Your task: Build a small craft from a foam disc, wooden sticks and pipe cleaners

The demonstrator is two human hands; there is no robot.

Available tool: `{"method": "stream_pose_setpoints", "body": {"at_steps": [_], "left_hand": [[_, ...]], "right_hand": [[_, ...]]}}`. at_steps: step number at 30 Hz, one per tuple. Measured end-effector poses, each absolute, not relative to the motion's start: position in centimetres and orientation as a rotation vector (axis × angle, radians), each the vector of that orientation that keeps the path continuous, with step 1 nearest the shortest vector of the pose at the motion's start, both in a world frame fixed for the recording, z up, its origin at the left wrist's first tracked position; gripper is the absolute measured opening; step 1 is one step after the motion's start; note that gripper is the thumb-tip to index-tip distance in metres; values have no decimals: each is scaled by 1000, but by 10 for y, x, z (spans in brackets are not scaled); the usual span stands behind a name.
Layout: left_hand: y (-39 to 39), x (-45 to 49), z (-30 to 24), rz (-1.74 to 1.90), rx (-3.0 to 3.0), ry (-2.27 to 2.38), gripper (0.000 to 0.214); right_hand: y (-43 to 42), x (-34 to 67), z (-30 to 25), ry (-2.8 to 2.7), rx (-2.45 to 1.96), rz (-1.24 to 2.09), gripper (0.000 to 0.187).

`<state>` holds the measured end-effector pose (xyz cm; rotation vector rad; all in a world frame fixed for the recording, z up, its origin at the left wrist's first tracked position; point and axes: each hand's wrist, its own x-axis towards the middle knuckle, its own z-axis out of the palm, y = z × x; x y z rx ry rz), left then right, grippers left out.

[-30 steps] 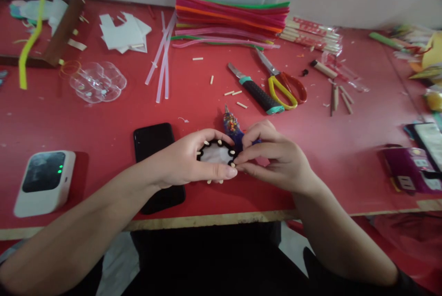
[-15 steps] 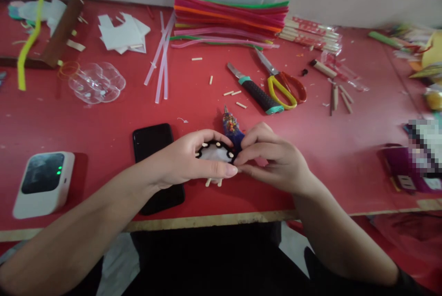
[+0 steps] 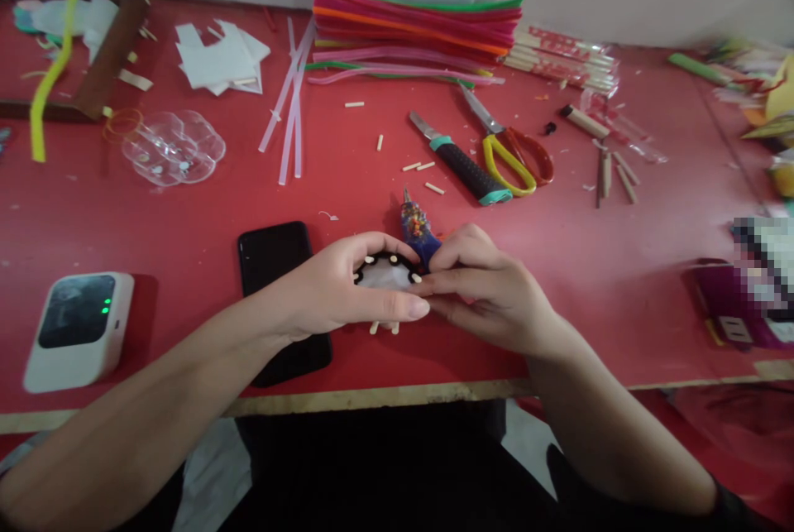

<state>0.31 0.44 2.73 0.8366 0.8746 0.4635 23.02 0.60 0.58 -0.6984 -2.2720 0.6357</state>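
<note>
Head view, left hand (image 3: 328,298) grip holding black-rimmed disc (image 3: 385,275), right hand (image 3: 493,294) grip pinching its rim, over red table (image 3: 620,284).

No legible txt, brand or no. anywhere. Red print on the chopstick wrappers (image 3: 562,60) at the far side of the counter (image 3: 620,284) is too small to read. The screen (image 3: 769,255) at the right edge is blurred out.

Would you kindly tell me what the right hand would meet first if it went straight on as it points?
The right hand points leftward, so it would probably meet the black-rimmed disc held by the left hand; they seem to touch.
</note>
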Motion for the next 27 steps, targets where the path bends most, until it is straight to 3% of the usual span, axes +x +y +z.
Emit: {"method": "stream_pose_setpoints", "body": {"at_steps": [16,27], "left_hand": [[4,6,27,555,861,914,53],[5,-1,28,548,931,921,53]], "right_hand": [[1,222,2,-2283,-682,340,10],[7,231,6,-2268,-667,485,15]]}}
